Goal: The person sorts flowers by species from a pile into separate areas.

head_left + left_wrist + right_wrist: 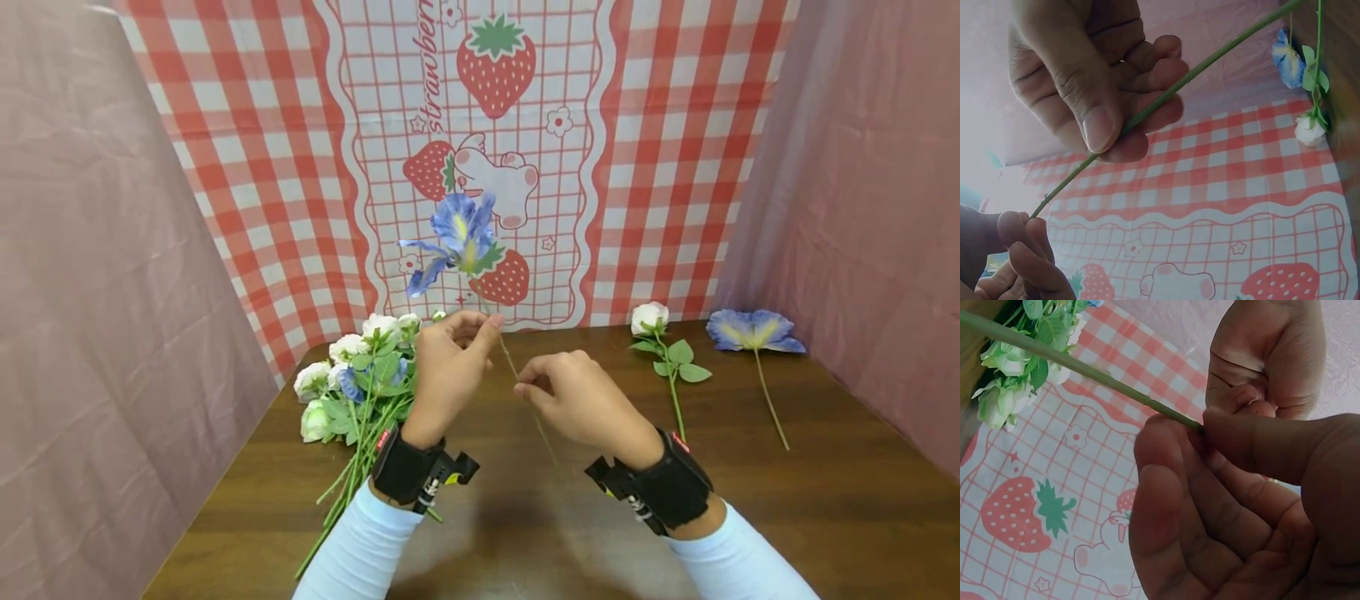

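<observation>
A long-stemmed blue iris (pixel 459 229) is held upright and slightly tilted above the table. Thumb and fingers of my left hand (pixel 453 362) pinch its thin stem below the bloom. Lower down, my right hand (pixel 581 396) pinches the same stem between thumb and forefinger. The left wrist view has the green stem (pixel 1197 69) running between my right hand (pixel 1085 81) and, at lower left, my left hand (pixel 1029 262). In the right wrist view the stem (pixel 1104 378) reaches the fingertips of my right hand (pixel 1210 512), with my left hand (pixel 1269 356) behind.
White roses (pixel 348 346) with green stems lie in a bunch at the table's left, some blue petals (pixel 350 386) among them. To the right lie a single white rose (pixel 649 318) and another blue flower (pixel 756 331). A strawberry-print cloth (pixel 667 167) hangs behind the wooden table (pixel 847 492).
</observation>
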The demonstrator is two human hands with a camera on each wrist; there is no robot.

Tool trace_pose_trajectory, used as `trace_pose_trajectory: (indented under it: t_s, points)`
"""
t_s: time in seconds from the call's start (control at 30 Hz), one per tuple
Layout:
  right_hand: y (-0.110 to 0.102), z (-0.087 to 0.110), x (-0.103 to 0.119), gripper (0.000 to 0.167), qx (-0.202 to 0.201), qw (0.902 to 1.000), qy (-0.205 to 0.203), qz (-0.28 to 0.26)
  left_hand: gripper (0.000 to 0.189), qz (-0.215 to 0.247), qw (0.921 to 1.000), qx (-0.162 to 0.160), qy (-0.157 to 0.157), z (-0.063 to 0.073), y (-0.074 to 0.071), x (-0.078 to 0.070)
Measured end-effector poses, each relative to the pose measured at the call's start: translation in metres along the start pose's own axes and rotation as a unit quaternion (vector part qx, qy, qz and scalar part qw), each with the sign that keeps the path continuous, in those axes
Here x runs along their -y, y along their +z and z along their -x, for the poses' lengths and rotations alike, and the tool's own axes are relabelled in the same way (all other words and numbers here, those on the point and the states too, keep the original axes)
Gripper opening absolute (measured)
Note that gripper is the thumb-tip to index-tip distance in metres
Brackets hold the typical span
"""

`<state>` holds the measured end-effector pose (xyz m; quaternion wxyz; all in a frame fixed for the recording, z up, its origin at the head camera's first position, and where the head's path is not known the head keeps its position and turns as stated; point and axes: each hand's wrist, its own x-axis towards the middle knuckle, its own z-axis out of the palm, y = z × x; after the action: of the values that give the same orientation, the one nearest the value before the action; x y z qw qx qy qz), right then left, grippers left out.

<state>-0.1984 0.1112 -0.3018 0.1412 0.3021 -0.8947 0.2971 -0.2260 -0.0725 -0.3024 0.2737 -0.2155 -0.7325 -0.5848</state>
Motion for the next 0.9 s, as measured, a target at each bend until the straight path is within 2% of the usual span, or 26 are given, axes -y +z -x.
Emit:
trace_pose_trajectory:
  t_s: [0.2, 0.37, 0.43, 0.53, 0.6, 0.7, 0.8, 0.9]
  points:
    - [0.000, 0.001, -0.001, 0.005, -0.006, 0.9999, -0.009, -0.003, 0.028, 0.013, 0.9996, -0.024, 0.002, 0.000, -0.001, -0.002]
    - [-0.003, 0.002, -0.001, 0.005, -0.025, 0.9996, -0.010, 0.000, 0.030, 0.004, 0.9998, -0.013, 0.011, -0.002, -0.003, -0.002]
    - [-0.006, 0.002, -0.003, 0.005, -0.034, 0.9994, -0.004, 0.002, 0.029, -0.015, 0.9998, 0.000, 0.014, -0.004, -0.007, -0.001]
    - [-0.013, 0.003, -0.009, 0.005, -0.049, 0.9988, 0.004, 0.010, 0.024, -0.086, 0.9955, 0.035, 0.018, -0.006, -0.016, 0.001]
    - [-0.018, 0.004, -0.013, 0.006, -0.059, 0.9980, 0.006, 0.019, 0.021, -0.157, 0.9856, 0.060, 0.017, -0.008, -0.025, 0.003]
    - [-0.028, 0.007, -0.019, 0.007, -0.073, 0.9965, 0.014, 0.038, 0.020, -0.252, 0.9621, 0.104, -0.004, -0.013, -0.042, 0.009]
    - [-0.040, 0.009, -0.027, 0.009, -0.090, 0.9940, 0.022, 0.058, 0.021, -0.306, 0.9374, 0.156, -0.055, -0.018, -0.061, 0.019]
    - [-0.052, 0.010, -0.037, 0.012, -0.113, 0.9897, 0.035, 0.080, 0.024, -0.334, 0.9120, 0.205, -0.121, -0.020, -0.082, 0.032]
